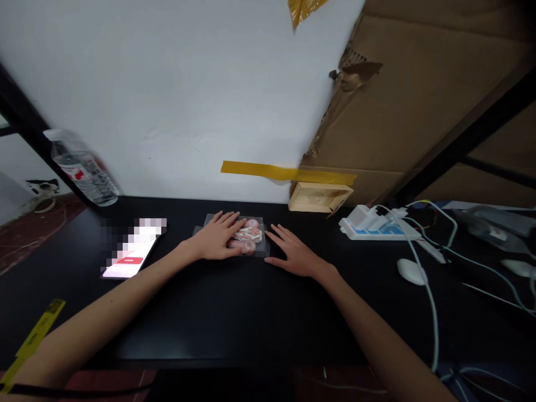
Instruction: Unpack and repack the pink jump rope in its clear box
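Observation:
A clear plastic box (260, 249) with several small pink and white items (250, 233) inside lies on the black table. Across its left half rests my left hand (218, 235), palm down with the fingers stretched out, hiding part of the box. My right hand (292, 250) is flat beside the box's right edge, fingers spread and thumb pointing left. Its fingertips are close to that edge; whether they touch it I cannot tell. Neither hand is closed around anything.
Left of my arm lies a lit phone (132, 251), with a water bottle (86, 170) behind it. A wooden tray (320, 197) leans at the back. To the right are a power strip (379, 226), a white mouse (411, 271) and loose cables (433, 312).

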`<state>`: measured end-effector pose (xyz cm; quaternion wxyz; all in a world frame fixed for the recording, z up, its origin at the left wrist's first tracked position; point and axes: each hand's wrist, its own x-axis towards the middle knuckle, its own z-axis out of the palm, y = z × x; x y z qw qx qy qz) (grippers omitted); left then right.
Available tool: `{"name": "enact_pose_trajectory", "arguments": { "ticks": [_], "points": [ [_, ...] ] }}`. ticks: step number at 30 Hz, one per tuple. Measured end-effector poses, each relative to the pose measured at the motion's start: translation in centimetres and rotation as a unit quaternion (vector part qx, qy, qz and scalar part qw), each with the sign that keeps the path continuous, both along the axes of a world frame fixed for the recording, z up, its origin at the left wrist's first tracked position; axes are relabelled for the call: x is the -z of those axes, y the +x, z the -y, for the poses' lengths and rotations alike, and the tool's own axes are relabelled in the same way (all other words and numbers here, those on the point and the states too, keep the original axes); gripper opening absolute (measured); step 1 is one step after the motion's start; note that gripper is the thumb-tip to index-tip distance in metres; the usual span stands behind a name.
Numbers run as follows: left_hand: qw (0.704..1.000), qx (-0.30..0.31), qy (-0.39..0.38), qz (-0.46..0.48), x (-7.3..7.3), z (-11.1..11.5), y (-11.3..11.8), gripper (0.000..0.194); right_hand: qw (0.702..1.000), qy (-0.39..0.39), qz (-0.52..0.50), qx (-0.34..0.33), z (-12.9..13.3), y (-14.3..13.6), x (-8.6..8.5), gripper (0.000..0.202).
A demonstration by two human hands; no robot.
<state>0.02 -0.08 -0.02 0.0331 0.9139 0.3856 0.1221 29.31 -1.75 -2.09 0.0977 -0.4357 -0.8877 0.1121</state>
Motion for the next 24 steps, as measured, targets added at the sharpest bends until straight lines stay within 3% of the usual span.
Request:
{"name": "enact_pose_trajectory", "arguments": {
  "ticks": [11, 24],
  "points": [
    [0.999, -0.006, 0.007, -0.032, -0.17, 0.12, 0.09, 0.082, 1.0, 0.005, 0.01, 0.009, 0.14, -0.27, -0.09, 0.087],
    [1.0, -0.004, 0.008, -0.005, -0.06, 0.16, 0.08, 0.079, 0.999, 0.034, -0.03, -0.001, -0.1, 0.41, -0.06, 0.085]
  ]
}}
